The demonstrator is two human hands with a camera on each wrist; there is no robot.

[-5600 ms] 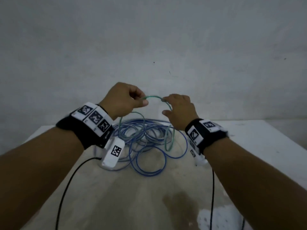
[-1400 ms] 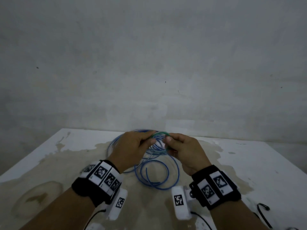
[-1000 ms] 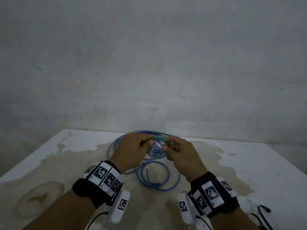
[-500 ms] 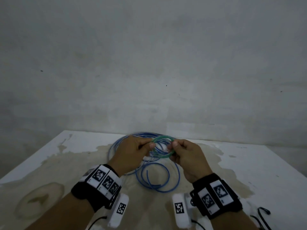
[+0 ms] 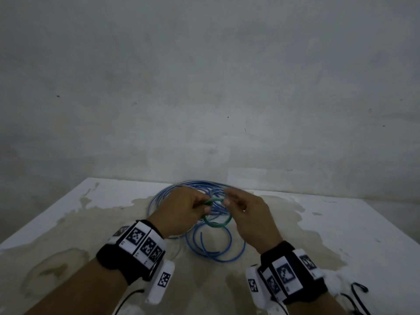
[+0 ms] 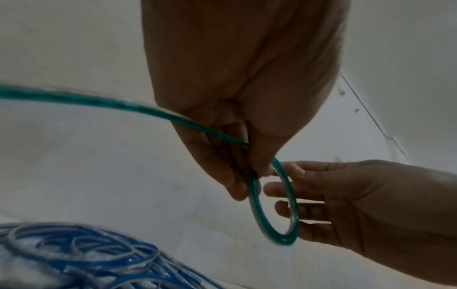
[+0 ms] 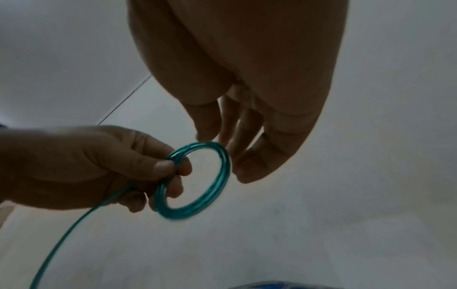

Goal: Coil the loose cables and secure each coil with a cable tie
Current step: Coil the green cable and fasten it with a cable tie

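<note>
left hand: thumb and fingers pinched, raised | right hand: fingers loosely extended, raised

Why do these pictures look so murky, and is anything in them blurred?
Head view: dim, flat light with a grey cast; the right hand is smeared by motion. Left wrist view: the blue cable pile is soft and streaked. Right wrist view: the green coil in the left hand is slightly blurred; the near palm is dark.
</note>
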